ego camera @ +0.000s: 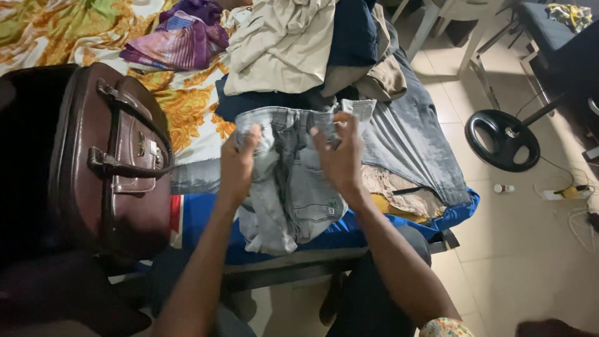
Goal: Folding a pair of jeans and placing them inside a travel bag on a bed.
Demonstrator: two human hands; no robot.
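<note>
A brown leather bag (115,162) is being kept at the left on the bed (187,100). Pale grey jeans (293,181) are being held up over the bed's blue edge, gripped at the waistband by the left hand (238,163) and pinched by the right hand (341,159). Heaped clothes (293,43) are lying behind, and a black fan base (502,140) is standing on the floor at the right.

I see a pale tiled floor (518,249) lit from the upper right, a round black fan base (503,140) on it, white chair legs (430,25) behind, and a bed with a yellow-patterned floral sheet (187,100).
</note>
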